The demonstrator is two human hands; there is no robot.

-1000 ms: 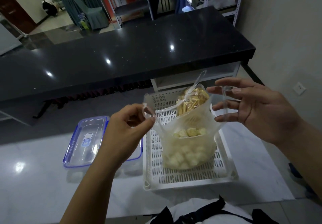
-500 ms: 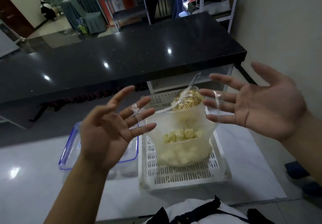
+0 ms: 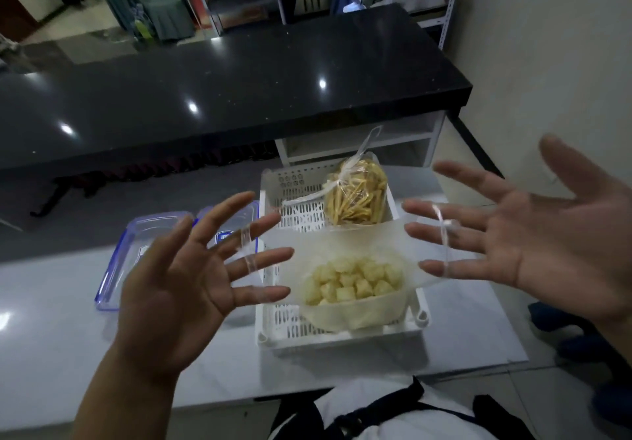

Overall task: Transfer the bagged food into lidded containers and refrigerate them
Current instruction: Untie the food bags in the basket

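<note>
Hands spread apart: your left hand point(image 3: 191, 282) and right hand point(image 3: 533, 238) stretch the bag of cubes point(image 3: 352, 285) wide, handle loops over straight fingers. It hangs above the white basket point(image 3: 273, 330); the bag of sticks point(image 3: 355, 196) sits at the basket's far end.

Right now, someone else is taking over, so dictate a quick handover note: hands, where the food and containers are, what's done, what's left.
Left hand and right hand: fingers spread straight, the bag's handle loops strung over them, stretching the bag of pale food cubes open above the white slotted basket.
Tied bag of yellow food sticks sits at the basket's far end.
Clear blue-rimmed containers, lids on, are left of the basket.
Done: cube bag opened.
Left: fill the containers, close them, refrigerate.
</note>
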